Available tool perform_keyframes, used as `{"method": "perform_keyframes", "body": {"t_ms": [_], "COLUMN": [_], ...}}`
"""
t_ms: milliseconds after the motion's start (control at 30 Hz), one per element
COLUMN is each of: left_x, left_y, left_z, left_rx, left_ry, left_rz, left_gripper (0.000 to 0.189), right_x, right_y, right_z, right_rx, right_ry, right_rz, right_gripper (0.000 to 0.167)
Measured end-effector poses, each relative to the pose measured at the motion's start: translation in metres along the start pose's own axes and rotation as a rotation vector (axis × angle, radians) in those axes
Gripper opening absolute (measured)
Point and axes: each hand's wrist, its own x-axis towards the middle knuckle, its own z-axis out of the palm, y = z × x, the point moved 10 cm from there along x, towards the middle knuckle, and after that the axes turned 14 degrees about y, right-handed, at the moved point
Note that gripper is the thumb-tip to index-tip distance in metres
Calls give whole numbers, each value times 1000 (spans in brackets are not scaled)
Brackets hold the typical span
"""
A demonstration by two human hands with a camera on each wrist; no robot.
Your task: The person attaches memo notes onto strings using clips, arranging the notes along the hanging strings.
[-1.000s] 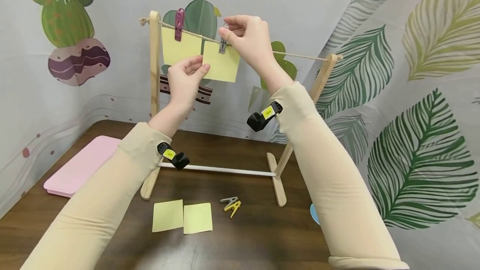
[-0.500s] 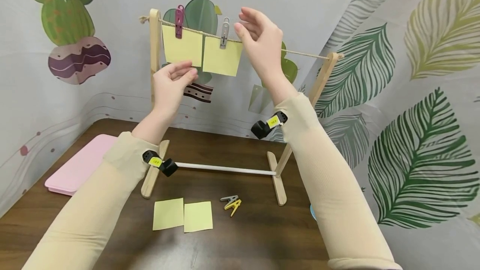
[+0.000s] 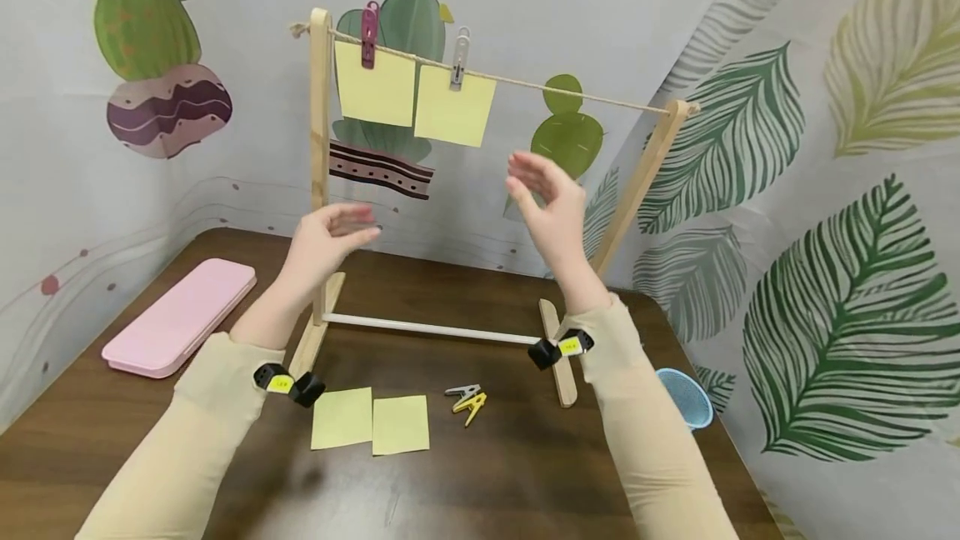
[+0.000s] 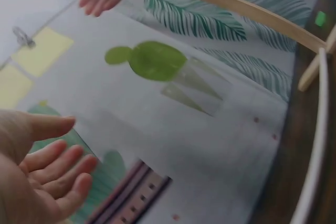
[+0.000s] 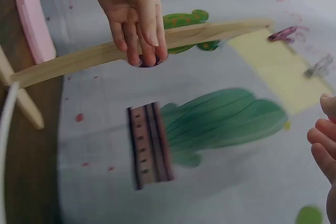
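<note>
Below the rope [image 3: 570, 93], the person's left hand [image 3: 318, 240] is up in the air with its fingers apart from the thumb, holding nothing. The right hand [image 3: 555, 207] is up in the air too, with fingers softly bent and free. Say twelve o'clock is straight up from each hand. At one o'clock from the left hand, a purple clip [image 3: 369, 33] holds the first hanging note [image 3: 375, 94], a yellow one, on the rope. Between ten and eleven from the right hand, a gray clip [image 3: 460, 57] holds the second hanging note [image 3: 453, 115], yellow too. A wooden stand [image 3: 320, 123] holds up the rope. Down on the brown tabletop [image 3: 480, 490], two loose notes [image 3: 401, 425] lie side by side, near five and six o'clock from the left hand. At seven from the right hand, a loose gray clip [image 3: 468, 391] and a loose yellow clip [image 3: 474, 403] lie close together. I see a pink box [image 3: 180, 319] at eight from the left hand, and a blue mesh basket [image 3: 686, 398] at five from the right.
</note>
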Motion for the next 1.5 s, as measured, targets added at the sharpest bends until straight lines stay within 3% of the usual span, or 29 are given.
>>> {"method": "perform_keyframes", "body": {"t_ms": [200, 333, 433, 567, 700, 900, 1233, 1500], "left_x": [-25, -46, -64, -83, -98, -114, -121, -122], "left_y": [-53, -85, -107, -128, -140, -150, -151, -153], "left_z": [21, 33, 39, 42, 46, 49, 53, 58], "left_rx": [36, 87, 128, 168, 219, 290, 406, 474], "left_ry": [-197, -336, -448, -571, -648, -680, -648, -643], "left_rz": [-63, -52, -46, -59, -48, 11, 109, 143], "left_gripper": [54, 56, 59, 66, 69, 68, 61, 61], "right_x": [-52, -84, -111, -153, -190, -225, -264, -275], "right_y": [41, 52, 77, 121, 142, 155, 154, 152], "right_z": [-9, -16, -19, -19, -16, -8, 22, 35], "right_rx": [-42, -85, -98, -109, -136, -204, -313, -255], "right_ry": [-39, -71, -89, -149, -236, -358, -692, -762], "right_rz": [100, 200, 282, 365, 419, 417, 309, 334], "right_gripper": [31, 30, 30, 31, 33, 35, 18, 10]}}
